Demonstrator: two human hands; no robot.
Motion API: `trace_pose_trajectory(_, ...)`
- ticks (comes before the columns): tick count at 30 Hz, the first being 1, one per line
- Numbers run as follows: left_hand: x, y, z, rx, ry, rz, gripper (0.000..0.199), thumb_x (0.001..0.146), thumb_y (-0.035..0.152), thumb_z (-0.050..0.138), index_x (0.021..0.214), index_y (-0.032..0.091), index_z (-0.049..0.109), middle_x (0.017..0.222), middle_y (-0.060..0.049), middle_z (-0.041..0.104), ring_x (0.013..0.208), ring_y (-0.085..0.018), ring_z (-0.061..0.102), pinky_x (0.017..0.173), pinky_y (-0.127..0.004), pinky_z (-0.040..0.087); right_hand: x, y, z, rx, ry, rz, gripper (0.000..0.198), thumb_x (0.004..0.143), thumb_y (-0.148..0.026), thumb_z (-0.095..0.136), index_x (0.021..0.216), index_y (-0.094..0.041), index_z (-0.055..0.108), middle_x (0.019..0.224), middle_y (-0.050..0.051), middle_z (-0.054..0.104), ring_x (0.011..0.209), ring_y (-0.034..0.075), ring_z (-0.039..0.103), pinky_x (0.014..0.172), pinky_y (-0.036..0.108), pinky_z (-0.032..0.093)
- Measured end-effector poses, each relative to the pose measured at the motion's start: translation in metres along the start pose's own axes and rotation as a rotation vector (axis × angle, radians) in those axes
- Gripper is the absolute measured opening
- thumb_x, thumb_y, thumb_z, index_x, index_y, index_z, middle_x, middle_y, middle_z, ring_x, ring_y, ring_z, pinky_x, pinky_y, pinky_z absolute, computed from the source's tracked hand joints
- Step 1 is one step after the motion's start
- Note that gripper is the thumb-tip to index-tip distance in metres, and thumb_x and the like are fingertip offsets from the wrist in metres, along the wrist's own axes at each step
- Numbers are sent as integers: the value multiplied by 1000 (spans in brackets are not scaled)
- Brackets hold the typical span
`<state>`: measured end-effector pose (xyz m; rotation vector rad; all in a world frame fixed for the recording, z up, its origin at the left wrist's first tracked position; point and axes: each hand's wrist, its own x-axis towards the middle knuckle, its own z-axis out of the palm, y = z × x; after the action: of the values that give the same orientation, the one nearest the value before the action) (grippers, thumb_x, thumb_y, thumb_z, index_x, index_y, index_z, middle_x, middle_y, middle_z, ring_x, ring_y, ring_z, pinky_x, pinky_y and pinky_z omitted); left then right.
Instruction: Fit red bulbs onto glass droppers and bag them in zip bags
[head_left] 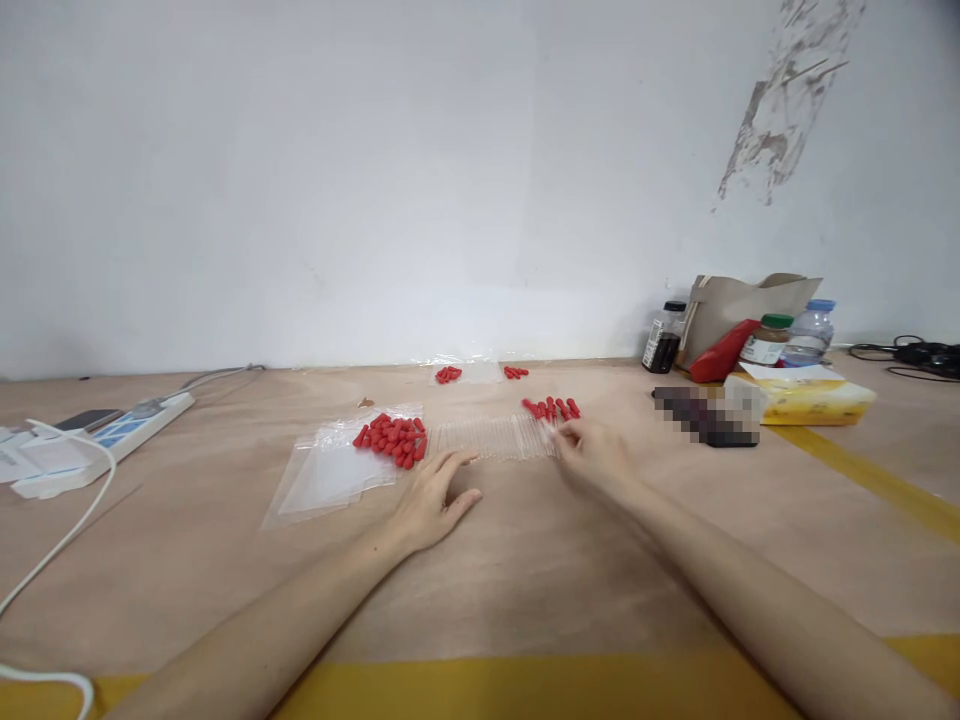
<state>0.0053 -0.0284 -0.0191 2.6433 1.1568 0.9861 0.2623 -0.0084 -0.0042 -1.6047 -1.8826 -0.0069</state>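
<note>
A row of thin clear tubes (487, 438) lies side by side on the table between my hands. My left hand (435, 500) rests at the row's near left end, fingers apart, holding nothing. At the right end, my right hand (596, 455) pinches a slim dropper (532, 408); its red bulb looks blurred, and the fingers partly hide its tube. Several red-bulbed droppers (562, 409) lie just beyond those fingertips. Left of the tubes, a pile of loose red rubber bulbs (391, 438) sits on clear plastic bags (326, 475).
Farther back are two small groups of red bulbs (448, 375) by a clear bag (480, 372). A power strip (105, 447) with a white cable stands left. On the right are a pixelated dark object (701, 418), a yellow tissue pack (821, 402), a dark bottle (664, 340) and jars (766, 342).
</note>
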Motion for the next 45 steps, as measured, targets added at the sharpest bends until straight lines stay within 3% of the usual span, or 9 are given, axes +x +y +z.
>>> trace_pose_trajectory(3, 0, 0, 1, -2, -19, 17, 30, 80, 25, 53, 110, 22, 50, 103, -6, 55, 96, -21, 51, 83, -35, 39, 25, 30, -2, -101, 50, 308, 28, 78, -39, 44, 71, -19, 63, 69, 6, 63, 68, 19, 56, 60, 27, 32)
trace_pose_trajectory(7, 1, -1, 2, 9, -39, 22, 21, 81, 25, 52, 102, 23, 56, 96, -5, 56, 88, -20, 52, 79, -34, 40, 39, 57, 4, -162, 31, 419, 28, 76, -38, 46, 69, -17, 63, 73, 10, 64, 73, 21, 57, 63, 29, 34)
trace_pose_trajectory(13, 1, -2, 2, 0, -53, 41, 13, 81, 23, 51, 91, 22, 59, 96, -5, 57, 86, -19, 53, 77, -33, 40, 34, 61, 20, -159, -5, 445, 29, 74, -39, 46, 69, -18, 66, 74, 11, 64, 75, 24, 59, 63, 31, 36)
trace_pose_trajectory(20, 3, 0, 1, 6, -75, 44, 10, 81, 22, 51, 83, 20, 61, 91, -4, 58, 83, -18, 53, 75, -32, 40, 35, 48, 20, -159, -13, 467, 33, 73, -45, 46, 74, -21, 68, 79, 10, 66, 78, 25, 60, 64, 31, 38)
trace_pose_trajectory(27, 3, -2, 2, 28, -72, 35, 9, 81, 22, 52, 83, 20, 61, 91, -3, 58, 82, -17, 53, 75, -32, 40, 35, 50, 25, -194, 55, 412, 33, 75, -44, 43, 79, -22, 67, 79, 9, 66, 79, 24, 59, 67, 33, 37)
trace_pose_trajectory(40, 2, -2, 3, 37, -68, 39, 10, 81, 22, 51, 82, 21, 61, 88, -3, 58, 81, -17, 53, 74, -31, 38, 31, 48, 19, -233, -15, 449, 34, 75, -46, 43, 80, -22, 67, 80, 8, 66, 82, 24, 59, 73, 34, 37)
trace_pose_trajectory(45, 3, -1, 2, 33, -61, 40, 10, 81, 23, 52, 81, 21, 61, 88, -3, 59, 82, -18, 54, 74, -32, 38, 29, 48, 19, -187, 17, 421, 34, 75, -49, 43, 80, -23, 65, 80, 6, 66, 81, 24, 59, 73, 34, 35)
